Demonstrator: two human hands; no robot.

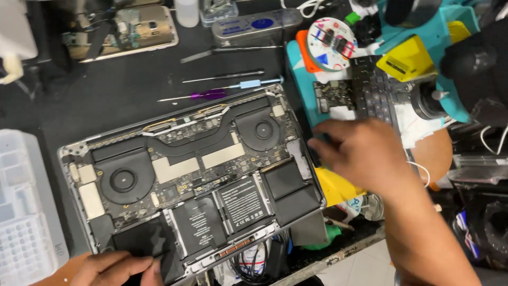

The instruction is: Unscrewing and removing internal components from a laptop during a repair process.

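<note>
opened laptop between two hands on a crowded repair tabletop

dark tabletop (106, 95), cluttered with tools, carries an opened laptop (190, 175) lying bottom-up, its fans, board and black battery cells exposed. the laptop's long axis runs from lower left to upper right, tilted against the tabletop edge. the left hand (119, 267) rests at the laptop's near left corner, fingers curled and pressing on the black battery cell (140, 238) there; it looks like a loose pinch, though whether anything is truly gripped i cannot tell. the right hand (360, 151) hovers just off the laptop's right edge, blurred, fingers half open and pointing toward the chassis, holding nothing that shows. the left hand is on the laptop, the right only beside it. beyond the laptop's far edge lie a purple-handled screwdriver (209, 95) and a blue-handled screwdriver (248, 83). right of the laptop sits a teal mat (301, 63) with a small circuit board (336, 95). left of the laptop stands a clear parts organizer (24, 212).
</note>
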